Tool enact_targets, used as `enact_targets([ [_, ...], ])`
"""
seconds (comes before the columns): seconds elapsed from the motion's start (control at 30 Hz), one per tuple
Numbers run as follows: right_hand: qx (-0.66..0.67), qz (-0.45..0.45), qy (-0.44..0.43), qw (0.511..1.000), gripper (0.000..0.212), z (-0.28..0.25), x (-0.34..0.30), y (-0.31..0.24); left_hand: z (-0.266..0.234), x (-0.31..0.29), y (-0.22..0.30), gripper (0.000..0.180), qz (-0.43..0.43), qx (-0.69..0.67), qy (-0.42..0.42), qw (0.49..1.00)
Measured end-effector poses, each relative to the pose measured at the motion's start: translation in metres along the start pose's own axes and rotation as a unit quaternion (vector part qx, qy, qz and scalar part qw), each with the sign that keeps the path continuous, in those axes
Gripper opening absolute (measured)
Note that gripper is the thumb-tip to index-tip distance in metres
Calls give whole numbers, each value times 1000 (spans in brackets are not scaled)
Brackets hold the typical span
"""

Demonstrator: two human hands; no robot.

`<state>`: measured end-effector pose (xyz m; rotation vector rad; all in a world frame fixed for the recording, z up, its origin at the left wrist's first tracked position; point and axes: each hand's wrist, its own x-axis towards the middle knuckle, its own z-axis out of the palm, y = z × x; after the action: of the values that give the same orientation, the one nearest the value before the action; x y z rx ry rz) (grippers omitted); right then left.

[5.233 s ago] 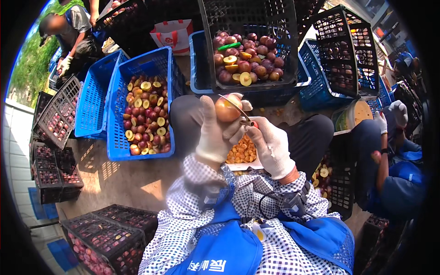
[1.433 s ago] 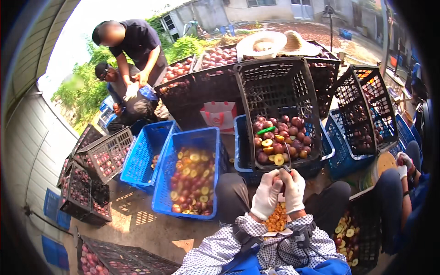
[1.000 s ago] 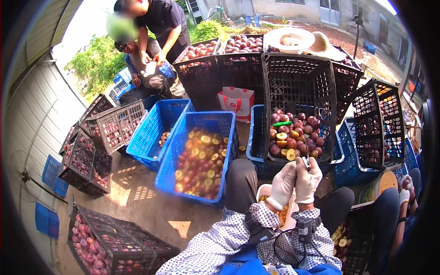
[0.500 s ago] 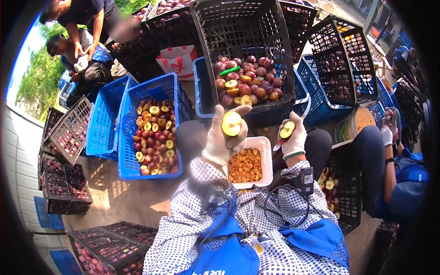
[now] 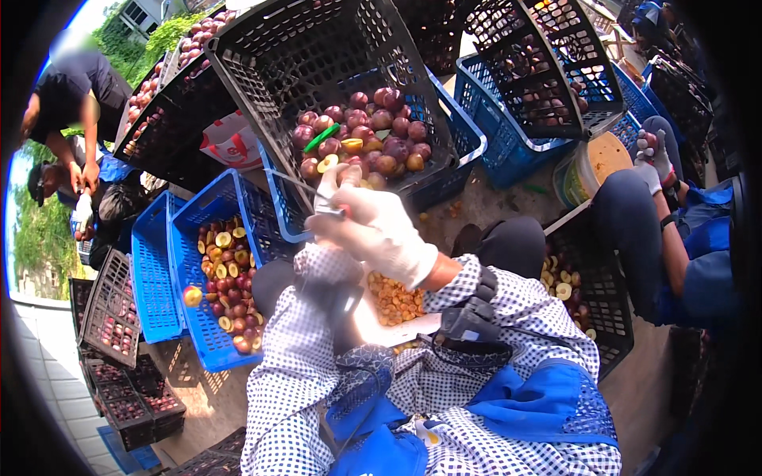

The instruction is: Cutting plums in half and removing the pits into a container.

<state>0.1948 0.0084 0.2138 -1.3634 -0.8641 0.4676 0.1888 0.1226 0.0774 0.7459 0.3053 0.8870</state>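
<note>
My right hand (image 5: 377, 226), in a white glove, reaches across to the left over my lap. It is closed round a small knife (image 5: 295, 181), whose thin blade points up and left. My left sleeve (image 5: 305, 305) rises behind it, but the left hand is mostly hidden and blurred, so its fingers do not show. Just beyond the hands, plums (image 5: 373, 131) and a few cut halves lie in a tilted black crate (image 5: 262, 63). A plum half (image 5: 192, 296) shows at the left side of a blue crate (image 5: 202, 337) holding plum halves.
A pale tub of orange plum pieces (image 5: 395, 300) sits between my knees, partly covered by my arms. A green-handled tool (image 5: 322, 139) lies on the plums. Another person's gloved hands (image 5: 652, 163) are at the right, beside a round bucket (image 5: 591, 170). Stacked crates (image 5: 131, 397) stand left.
My right hand has swung left across my left hand. The plum halves that both hands held no longer show in them. One half now appears by the blue crate. The view has turned.
</note>
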Motion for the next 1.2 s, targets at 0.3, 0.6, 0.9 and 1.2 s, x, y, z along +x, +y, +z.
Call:
enact_targets([
  [0.3, 213, 83, 383, 895, 41, -141, 38, 20, 48, 104, -23, 43, 147, 859, -294, 391],
  [0.6, 173, 140, 324, 920, 42, -136, 11, 15, 81, 99, -45, 59, 47, 848, -346, 398],
  [0.9, 177, 108, 211, 955, 25, -124, 17, 25, 44, 27, 82, 71, -313, -53, -179, 931],
  [1.2, 122, 141, 89, 979, 37, -45, -70, 15, 38, -63, 117, 83, -335, -90, -115, 931],
])
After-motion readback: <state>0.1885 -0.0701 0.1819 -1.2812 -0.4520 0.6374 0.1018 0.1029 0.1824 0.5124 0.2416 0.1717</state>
